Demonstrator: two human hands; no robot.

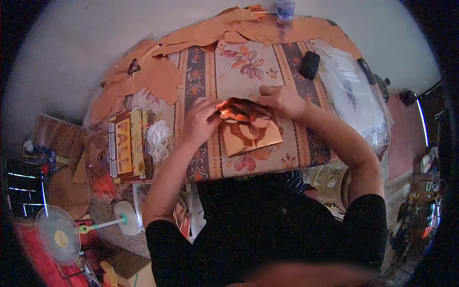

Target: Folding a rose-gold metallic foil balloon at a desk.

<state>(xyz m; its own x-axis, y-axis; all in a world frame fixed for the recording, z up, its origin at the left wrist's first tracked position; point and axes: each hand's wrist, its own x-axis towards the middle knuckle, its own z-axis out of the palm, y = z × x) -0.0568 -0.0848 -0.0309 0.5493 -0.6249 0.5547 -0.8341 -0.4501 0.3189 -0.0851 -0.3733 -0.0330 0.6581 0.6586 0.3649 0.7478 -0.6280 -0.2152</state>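
A shiny copper-coloured foil bag (252, 137) lies near the table's front edge. Its smooth flat part faces me, and the far end is crumpled and gathered. My left hand (201, 118) pinches the left side of that crumpled end between bent fingers. On the far right corner, my right hand (283, 101) has its fingers curled and closed at the foil's edge. The inside of the bag does not show clearly. To the left of my left forearm sits a bunch of white looped bands or ribbons (158, 139), beside a stack of printed yellow-and-brown cards (125, 147).
A patterned cloth (248, 67) covers the table. Torn brown paper (153, 76) runs along its far and left edges. A black case (310, 65) and a pile of clear plastic sleeves (351, 91) lie right. A bottle (286, 9) stands at the back; a fan (58, 235) is lower left.
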